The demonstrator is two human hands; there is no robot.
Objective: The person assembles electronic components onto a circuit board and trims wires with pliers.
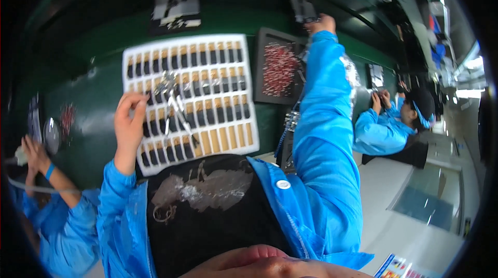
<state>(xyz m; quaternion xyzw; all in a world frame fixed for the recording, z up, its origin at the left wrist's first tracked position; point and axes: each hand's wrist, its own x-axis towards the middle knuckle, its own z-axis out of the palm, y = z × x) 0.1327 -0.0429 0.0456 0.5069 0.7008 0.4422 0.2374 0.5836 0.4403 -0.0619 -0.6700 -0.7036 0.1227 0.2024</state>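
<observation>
A white foam tray (251, 117) holds rows of small black-and-tan blocks in narrow slots. Several slots at its near right show only tan. At the tray's left edge is my left hand (130, 125), thumb and forefinger pinched by a dark end of a block; what they hold, if anything, is too small to make out. Shiny silvery strips (174, 101) lie across the tray's left middle. My right arm stretches far forward, and my right hand (323, 24) is at the edge of a dark board with pale patches (302, 7). Its fingers are blurred and partly hidden.
A dark grey box (261, 65) with many small red-and-white pieces (280, 69) stands right of the tray. Another dark board (176, 3) is behind it. Co-workers in blue sit at left (67, 226) and right (381, 130). Loose red pieces (67, 117) lie by the left one.
</observation>
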